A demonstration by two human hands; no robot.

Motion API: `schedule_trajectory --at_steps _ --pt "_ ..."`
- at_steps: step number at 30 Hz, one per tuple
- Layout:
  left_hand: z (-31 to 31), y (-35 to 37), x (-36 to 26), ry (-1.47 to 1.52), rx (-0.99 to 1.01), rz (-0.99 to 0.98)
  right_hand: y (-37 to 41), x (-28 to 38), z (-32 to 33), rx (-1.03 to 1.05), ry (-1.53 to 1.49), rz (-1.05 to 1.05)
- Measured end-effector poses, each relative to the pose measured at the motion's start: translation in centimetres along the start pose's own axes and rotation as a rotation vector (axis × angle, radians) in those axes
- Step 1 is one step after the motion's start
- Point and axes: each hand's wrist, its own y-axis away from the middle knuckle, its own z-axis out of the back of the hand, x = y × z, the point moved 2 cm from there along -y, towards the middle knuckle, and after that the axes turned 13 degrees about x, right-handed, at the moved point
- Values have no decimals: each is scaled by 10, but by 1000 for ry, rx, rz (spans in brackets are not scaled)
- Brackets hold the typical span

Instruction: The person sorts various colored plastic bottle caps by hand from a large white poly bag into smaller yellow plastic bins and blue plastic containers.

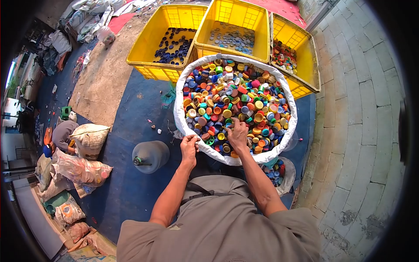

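Note:
In front of me stands a wide sack with a rolled white rim [180, 101], heaped with plastic bottle caps [238, 94] in many colours. My right hand [238, 136] reaches over the near rim into the heap, its thumb and forefinger closing around a cap at the surface; its other fingers are partly hidden. My left hand [189, 149] is at the near left rim with its fingers curled together. Whatever lies between those fingers is too small to make out.
Behind the sack are three yellow crates: the left crate [142, 52] has dark caps, the middle crate [231, 11] pale ones, the right crate [310, 56] mixed ones. A large translucent jug [153, 156] stands left. Further left, a person [64, 134] bends near filled sacks [91, 139]. A block wall [353, 131] runs right.

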Motion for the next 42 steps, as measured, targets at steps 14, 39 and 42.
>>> schedule_trajectory --at_steps 14,39,42 --pt "-126 -67 1 -1049 295 -556 86 -28 34 -40 -1939 -416" --pt "-195 -97 10 -1726 367 -875 134 -64 73 -249 -1848 -396" --pt "-186 -81 8 -1420 402 -711 114 -83 79 -238 -1590 -425"
